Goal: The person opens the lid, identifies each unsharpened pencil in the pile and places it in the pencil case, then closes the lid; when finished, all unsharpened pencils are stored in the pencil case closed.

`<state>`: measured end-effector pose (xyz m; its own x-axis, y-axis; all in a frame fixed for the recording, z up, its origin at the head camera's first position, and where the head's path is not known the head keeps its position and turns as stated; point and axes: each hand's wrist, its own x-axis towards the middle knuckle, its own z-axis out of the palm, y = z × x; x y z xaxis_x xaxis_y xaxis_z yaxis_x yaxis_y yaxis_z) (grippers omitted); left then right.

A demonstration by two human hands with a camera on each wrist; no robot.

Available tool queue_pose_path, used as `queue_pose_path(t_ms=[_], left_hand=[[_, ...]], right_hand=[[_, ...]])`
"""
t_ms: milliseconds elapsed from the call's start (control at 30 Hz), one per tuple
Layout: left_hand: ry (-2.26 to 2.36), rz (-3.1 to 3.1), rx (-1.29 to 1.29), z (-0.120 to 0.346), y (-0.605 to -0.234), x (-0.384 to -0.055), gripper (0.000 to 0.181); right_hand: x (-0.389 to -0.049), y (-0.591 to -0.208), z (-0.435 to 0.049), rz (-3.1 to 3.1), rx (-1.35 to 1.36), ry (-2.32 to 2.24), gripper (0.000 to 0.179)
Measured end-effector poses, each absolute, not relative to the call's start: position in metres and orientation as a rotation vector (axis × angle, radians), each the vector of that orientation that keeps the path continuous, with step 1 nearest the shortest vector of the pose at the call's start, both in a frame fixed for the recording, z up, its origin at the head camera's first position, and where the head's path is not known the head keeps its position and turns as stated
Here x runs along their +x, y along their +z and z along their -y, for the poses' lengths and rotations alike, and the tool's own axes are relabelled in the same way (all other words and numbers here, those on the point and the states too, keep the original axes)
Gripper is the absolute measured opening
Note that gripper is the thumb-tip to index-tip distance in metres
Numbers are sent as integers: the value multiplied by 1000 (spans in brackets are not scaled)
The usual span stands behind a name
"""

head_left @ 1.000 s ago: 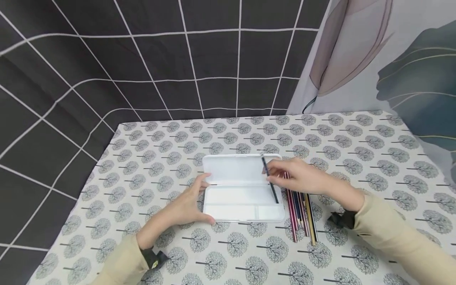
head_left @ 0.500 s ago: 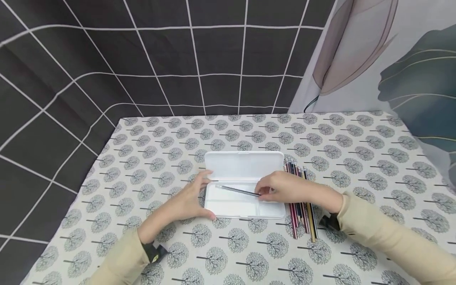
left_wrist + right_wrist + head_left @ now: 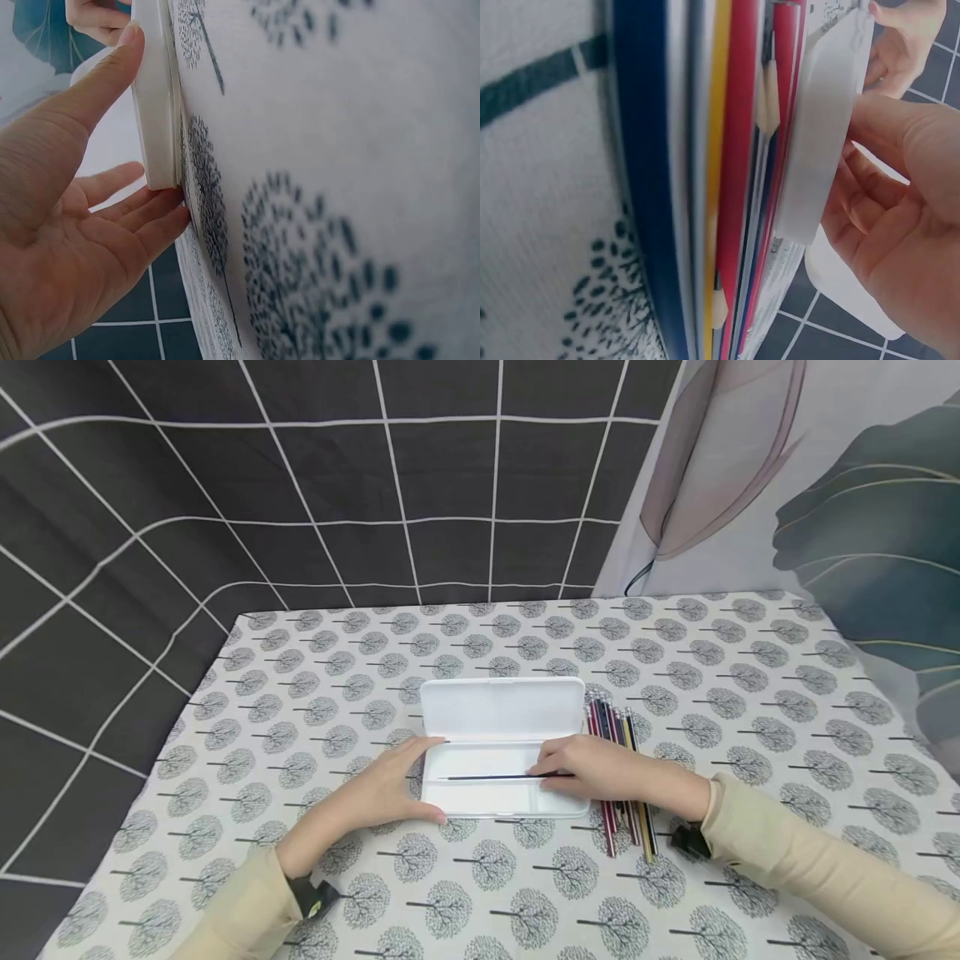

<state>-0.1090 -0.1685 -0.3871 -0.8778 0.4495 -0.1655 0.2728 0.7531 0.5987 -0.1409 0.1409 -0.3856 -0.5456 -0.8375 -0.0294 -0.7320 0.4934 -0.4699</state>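
Note:
A white pencil case [image 3: 476,798] lies on the table with its lid [image 3: 502,710] raised at the back. My left hand [image 3: 384,789] holds the case's left end, thumb at the front corner and fingers toward the hinge side. In the left wrist view that thumb [image 3: 112,75] lies along the case's side wall. My right hand [image 3: 596,768] reaches over the right end of the case and holds a dark pencil [image 3: 480,777], which lies lengthwise along the divider inside. The pencil's right end is hidden under the fingers.
Several pencils [image 3: 606,722] in red, dark blue and yellow lie in a loose bunch right beside the case, partly under my right forearm. A tree-patterned cloth [image 3: 510,893] covers the table. Behind it hangs a dark gridded curtain [image 3: 442,468].
The dark pencil was held steeply over the case, then swung to lie lengthwise and came down along the divider. My right hand moved left and down with it. My left hand stays at the case.

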Motion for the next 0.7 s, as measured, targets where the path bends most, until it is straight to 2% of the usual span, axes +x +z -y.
queue_pose_path(t_ms=[233,467,700], left_hand=[[858,-2647,610,169,-388,-108,99],[884,-2645,560,170,-391,-108,98],[846,-2666,525,165,-386,-111,103]], right_hand=[[-137,-379,-150,-2509,-1342,-507,35],[-144,-381,-176,-2567,-1402,-1004,19],[-149,-386,-206,-2615,-751,-1141,14]])
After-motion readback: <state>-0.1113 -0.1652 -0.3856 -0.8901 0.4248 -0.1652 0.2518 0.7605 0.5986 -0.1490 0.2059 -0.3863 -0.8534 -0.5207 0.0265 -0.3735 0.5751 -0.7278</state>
